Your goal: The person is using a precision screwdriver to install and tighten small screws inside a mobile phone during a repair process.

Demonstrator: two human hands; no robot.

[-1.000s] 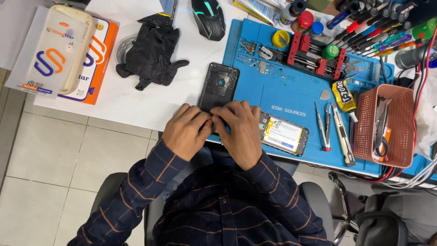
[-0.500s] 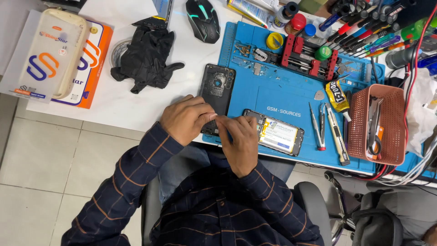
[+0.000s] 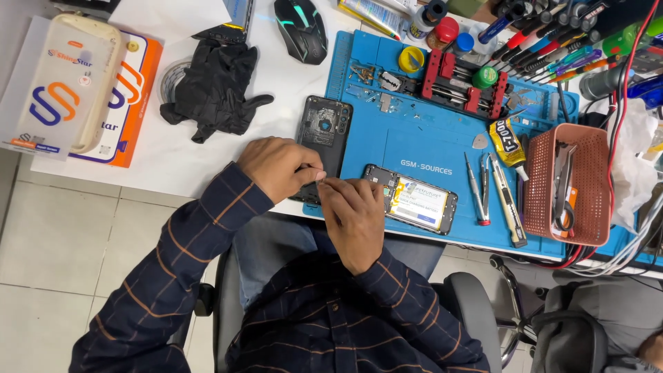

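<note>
At the near edge of the bench [image 3: 207, 166], both hands met over the seam between white top and blue repair mat [image 3: 428, 148]. Left hand [image 3: 280, 168] was curled narrow, thumb and forefinger pinched together on something too small to make out. Right hand [image 3: 356, 214] was half closed, its fingertips touching the left's pinch; whether it gripped anything could not be told. Black phone back cover [image 3: 323, 131] lay just beyond the left hand, inner side up, straddling the mat's left edge. Opened phone [image 3: 414, 200] with a white-labelled battery lay on the mat just beside the right hand, toward the bench's right end. Screwdrivers [image 3: 483, 186] and a glue tube [image 3: 507, 141] lay near a red-brown basket [image 3: 583, 138] further along. Black gloves [image 3: 214, 90] sat toward the far left, a mouse [image 3: 300, 31] at the far edge.
</note>
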